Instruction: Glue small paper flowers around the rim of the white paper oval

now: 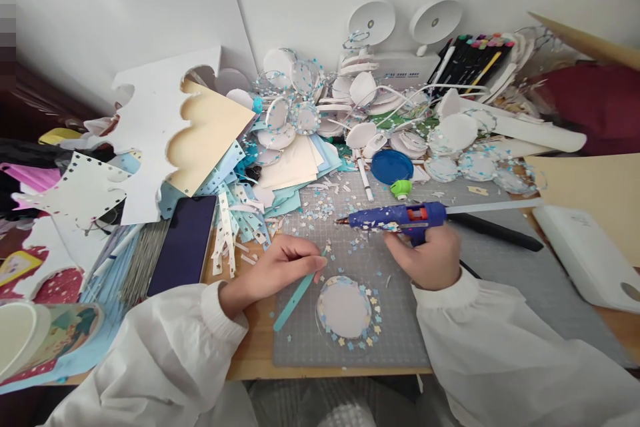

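Note:
My left hand (pixel 290 267) is closed on slim teal tweezers (pixel 295 301), pinched between thumb and fingers. A tiny pale flower-shaped piece appears at their tip; whether it is gripped is hard to tell. In my right hand (pixel 433 257) is a blue hot glue gun (pixel 380 218), its nozzle pointing left and a long glue stick (pixel 493 207) out of its back. Below and between both hands lies a white foam disc (pixel 345 307), ringed by small blue and cream flower pieces. More loose paper flowers (pixel 320 210) are scattered on the grey cutting mat (pixel 400 340) beyond the tweezers.
White discs with beaded wire (pixel 295 103) crowd the back, near a blue lid (pixel 393 167), a green cap (pixel 401 189) and several markers (pixel 473 63). A phone (pixel 183 240), wire stems (pixel 147 260) and a paper cup (pixel 50 337) stand left. A white box (pixel 585 257) lies right.

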Demonstrator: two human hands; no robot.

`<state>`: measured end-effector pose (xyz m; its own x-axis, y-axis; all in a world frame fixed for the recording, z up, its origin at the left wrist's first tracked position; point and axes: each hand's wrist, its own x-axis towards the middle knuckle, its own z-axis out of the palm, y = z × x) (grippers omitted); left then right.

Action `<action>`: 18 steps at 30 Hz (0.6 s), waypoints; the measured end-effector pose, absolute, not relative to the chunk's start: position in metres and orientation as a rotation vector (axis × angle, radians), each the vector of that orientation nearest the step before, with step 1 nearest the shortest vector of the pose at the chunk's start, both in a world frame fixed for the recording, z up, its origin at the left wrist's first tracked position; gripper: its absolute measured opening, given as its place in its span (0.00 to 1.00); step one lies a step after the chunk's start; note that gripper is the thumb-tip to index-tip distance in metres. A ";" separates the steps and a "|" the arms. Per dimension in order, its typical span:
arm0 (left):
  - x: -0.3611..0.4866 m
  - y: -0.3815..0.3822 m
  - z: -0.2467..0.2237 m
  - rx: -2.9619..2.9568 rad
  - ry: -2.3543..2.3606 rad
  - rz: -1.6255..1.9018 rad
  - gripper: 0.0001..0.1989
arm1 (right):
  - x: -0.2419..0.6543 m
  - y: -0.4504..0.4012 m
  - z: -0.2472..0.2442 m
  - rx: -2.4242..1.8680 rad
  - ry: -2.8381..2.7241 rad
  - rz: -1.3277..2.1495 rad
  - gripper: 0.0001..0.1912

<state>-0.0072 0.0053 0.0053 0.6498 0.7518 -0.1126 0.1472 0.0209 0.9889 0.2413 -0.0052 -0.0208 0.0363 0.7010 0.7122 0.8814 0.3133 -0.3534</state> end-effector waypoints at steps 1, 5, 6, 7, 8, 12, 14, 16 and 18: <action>-0.007 0.005 0.005 1.504 0.785 0.554 0.18 | 0.245 -0.005 -0.021 -1.463 -1.698 -0.289 0.08; -0.007 0.005 0.007 1.483 0.782 0.551 0.17 | 0.265 -0.004 -0.026 -1.643 -1.621 -0.412 0.09; -0.007 0.005 0.007 1.475 0.780 0.550 0.17 | 0.271 -0.004 -0.027 -1.712 -1.617 -0.432 0.11; -0.007 0.005 0.007 1.467 0.779 0.549 0.17 | 0.277 -0.004 -0.029 -1.777 -1.620 -0.450 0.12; -0.007 0.004 0.007 1.458 0.778 0.549 0.17 | 0.282 -0.004 -0.031 -1.830 -1.623 -0.467 0.13; -0.008 0.004 0.007 1.412 0.787 0.546 0.17 | 0.298 -0.004 -0.039 -1.842 -1.792 -0.384 0.12; -0.008 0.004 0.005 1.379 0.795 0.548 0.17 | 0.301 -0.004 -0.041 -1.781 -1.866 -0.333 0.10; -0.009 0.004 0.003 1.340 0.804 0.550 0.17 | 0.303 -0.007 -0.041 -1.760 -1.861 -0.359 0.11; -0.009 0.003 0.000 1.297 0.818 0.552 0.17 | 0.305 -0.015 -0.039 -1.772 -1.822 -0.425 0.13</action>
